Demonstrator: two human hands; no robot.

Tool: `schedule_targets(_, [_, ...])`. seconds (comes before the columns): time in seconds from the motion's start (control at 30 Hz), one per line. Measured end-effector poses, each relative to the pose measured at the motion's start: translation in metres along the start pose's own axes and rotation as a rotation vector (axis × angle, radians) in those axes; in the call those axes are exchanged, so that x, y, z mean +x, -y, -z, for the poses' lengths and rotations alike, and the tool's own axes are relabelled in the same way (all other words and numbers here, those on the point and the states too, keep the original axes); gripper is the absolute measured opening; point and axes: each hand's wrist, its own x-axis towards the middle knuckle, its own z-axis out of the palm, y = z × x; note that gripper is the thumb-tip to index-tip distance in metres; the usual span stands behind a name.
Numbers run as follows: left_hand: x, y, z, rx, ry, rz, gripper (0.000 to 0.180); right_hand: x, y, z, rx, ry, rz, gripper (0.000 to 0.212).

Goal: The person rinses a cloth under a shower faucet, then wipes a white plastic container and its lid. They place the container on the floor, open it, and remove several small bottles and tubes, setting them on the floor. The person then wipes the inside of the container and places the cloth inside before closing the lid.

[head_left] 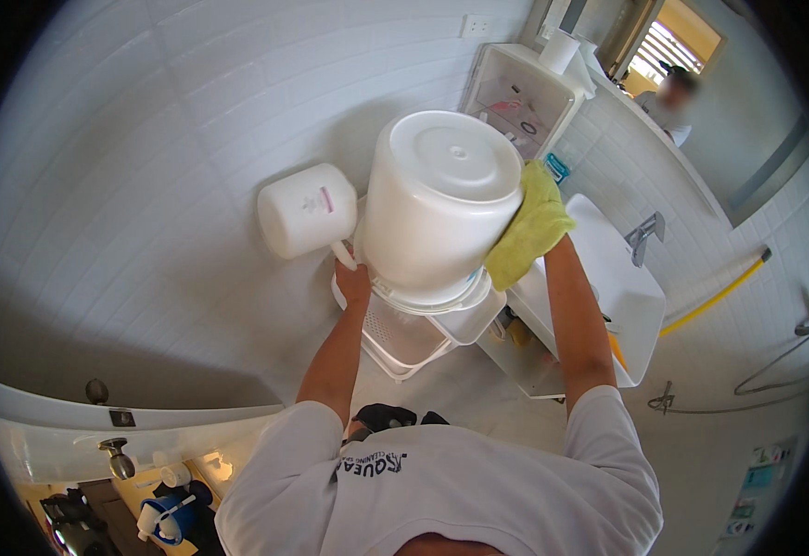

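1. The person's white T-shirt (460,491) fills the lower edge of the view, with both bare forearms reaching up and away from it.
2. The left hand (353,281) is closed on the lower rim of an upturned white bucket (437,199), beside the handle of a white scoop jug (307,210); how the fingers curl is partly hidden by the bucket.
3. The right hand is hidden under a yellow cleaning cloth (529,227), which it presses flat against the bucket's right side; its fingers cannot be seen.
4. The bucket is held bottom-up above a white slotted plastic basket (404,338), with the jug touching its left side.
5. To the right stands a white washbasin (622,287) with a chrome tap (645,236).
6. Further off, a white wall cabinet (520,97) hangs on the tiled wall (145,167), a paper roll (559,51) on its top.
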Motion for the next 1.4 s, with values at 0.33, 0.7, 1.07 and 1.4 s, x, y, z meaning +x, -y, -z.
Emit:
schedule_targets(0.33, [0.026, -0.07, 0.03, 0.031, 0.002, -0.197, 0.03, 0.007, -0.026, -0.031, 0.345, 0.042, -0.161, 0.032])
schedule_targets(0.7, [0.001, -0.309, 0.064, 0.657, 0.648, -0.492, 0.038, -0.017, -0.03, -0.006, -0.505, -0.025, 0.175, 0.015])
schedule_targets(1.07, [0.003, -0.308, 0.03, 1.1, 0.753, -0.527, 0.05, -0.091, 0.031, 0.041, 0.029, -0.099, 0.307, 0.021])
schedule_targets(1.4, [-0.01, -0.294, 0.052, 0.925, 0.592, -0.574, 0.056, -0.126, 0.049, 0.034, -0.181, 0.068, 0.46, 0.013])
